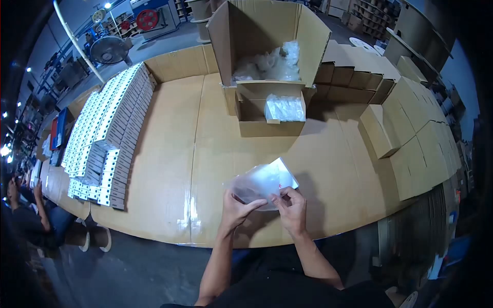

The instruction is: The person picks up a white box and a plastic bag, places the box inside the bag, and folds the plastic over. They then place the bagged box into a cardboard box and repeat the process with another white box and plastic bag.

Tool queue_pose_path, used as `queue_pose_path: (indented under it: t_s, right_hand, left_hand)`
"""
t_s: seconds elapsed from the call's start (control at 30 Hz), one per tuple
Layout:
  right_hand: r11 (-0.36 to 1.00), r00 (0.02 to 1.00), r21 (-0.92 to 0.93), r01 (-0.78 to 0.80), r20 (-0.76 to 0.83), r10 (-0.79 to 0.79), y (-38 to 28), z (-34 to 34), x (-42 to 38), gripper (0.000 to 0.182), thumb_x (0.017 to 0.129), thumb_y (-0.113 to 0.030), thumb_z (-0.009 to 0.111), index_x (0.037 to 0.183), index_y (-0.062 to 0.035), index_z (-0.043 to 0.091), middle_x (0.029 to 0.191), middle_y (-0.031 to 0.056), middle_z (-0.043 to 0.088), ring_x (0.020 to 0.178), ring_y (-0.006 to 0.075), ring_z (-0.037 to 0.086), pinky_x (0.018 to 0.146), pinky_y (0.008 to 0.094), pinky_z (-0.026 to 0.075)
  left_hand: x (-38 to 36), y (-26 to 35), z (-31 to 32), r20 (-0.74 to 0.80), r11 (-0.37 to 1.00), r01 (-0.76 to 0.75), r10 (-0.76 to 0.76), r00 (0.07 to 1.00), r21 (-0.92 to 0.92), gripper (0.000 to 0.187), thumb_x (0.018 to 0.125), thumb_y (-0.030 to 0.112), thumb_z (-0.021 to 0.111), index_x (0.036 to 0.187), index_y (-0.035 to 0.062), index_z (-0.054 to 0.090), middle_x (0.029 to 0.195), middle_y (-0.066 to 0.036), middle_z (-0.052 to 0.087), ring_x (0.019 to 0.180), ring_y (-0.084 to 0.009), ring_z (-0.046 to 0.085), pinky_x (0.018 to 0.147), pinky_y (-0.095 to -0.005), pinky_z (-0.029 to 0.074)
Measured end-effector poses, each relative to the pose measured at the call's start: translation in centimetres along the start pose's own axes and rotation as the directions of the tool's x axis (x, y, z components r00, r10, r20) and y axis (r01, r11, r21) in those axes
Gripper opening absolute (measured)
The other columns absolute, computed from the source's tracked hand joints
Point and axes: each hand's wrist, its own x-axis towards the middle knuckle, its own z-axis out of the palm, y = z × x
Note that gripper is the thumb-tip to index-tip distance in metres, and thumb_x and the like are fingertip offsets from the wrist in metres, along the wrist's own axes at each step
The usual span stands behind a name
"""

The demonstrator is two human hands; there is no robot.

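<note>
A translucent plastic bag (252, 184) is held up over the near middle of the cardboard-covered table. My left hand (237, 209) is closed on its left lower edge, thumb stretched across the film. At the bag's right side, my right hand (292, 210) pinches the film between thumb and fingers. A flat white piece with a small red mark (286, 174) shows at the bag's upper right, just beyond my right fingers; the film overlaps its left part.
Small white boxes (110, 123) are stacked at left. A small open carton (269, 129) holds wrapped packets (284, 108), before a large carton (280, 20) of clear plastic packaging. Brown cartons (418, 133) are piled at right. A person (25, 205) is at far left.
</note>
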Motion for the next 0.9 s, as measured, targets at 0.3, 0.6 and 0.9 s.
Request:
queue_pose_path:
  t_s: [0.3,0.6,0.9]
  right_hand:
    - [0.957,0.956,0.078,0.280,-0.120,-0.269,-4.1,-4.1,3.5,0.035,0.098,-0.009,0.064,0.130,0.0025,0.059,0.117,0.0138,0.064,0.114,0.0192,0.058,0.097,0.0326,0.047]
    - [0.788,0.888,0.475,0.391,0.032,-0.459,-8.4,-2.6,7.7,0.067,0.087,0.008,0.072,0.135,-0.0093,0.029,0.120,0.0147,0.056,0.107,0.0182,0.062,0.094,0.0328,0.054]
    - [0.802,0.851,0.445,0.399,0.145,-0.504,-6.2,-2.2,8.1,0.059,0.087,0.008,0.072,0.130,-0.0078,0.035,0.113,0.0120,0.057,0.106,0.0186,0.062,0.092,0.0344,0.053]
  left_hand:
    - [0.0,0.7,-0.3,0.002,0.977,0.015,-0.016,1.000,0.211,0.063,0.065,0.009,0.096,0.114,-0.0009,0.058,0.100,-0.006,0.068,0.091,-0.0131,0.066,0.082,-0.0294,0.057]
    - [-0.2,1.3,0.3,0.043,0.977,-0.004,-0.005,0.999,0.214,0.067,0.064,0.012,0.097,0.117,0.0005,0.057,0.099,-0.005,0.067,0.091,-0.0140,0.066,0.084,-0.0304,0.056]
    - [-0.3,0.9,-0.4,0.023,0.983,0.020,-0.024,0.999,0.185,0.071,0.063,0.012,0.097,0.120,-0.0003,0.056,0.101,-0.005,0.065,0.091,-0.0140,0.066,0.083,-0.0311,0.057]
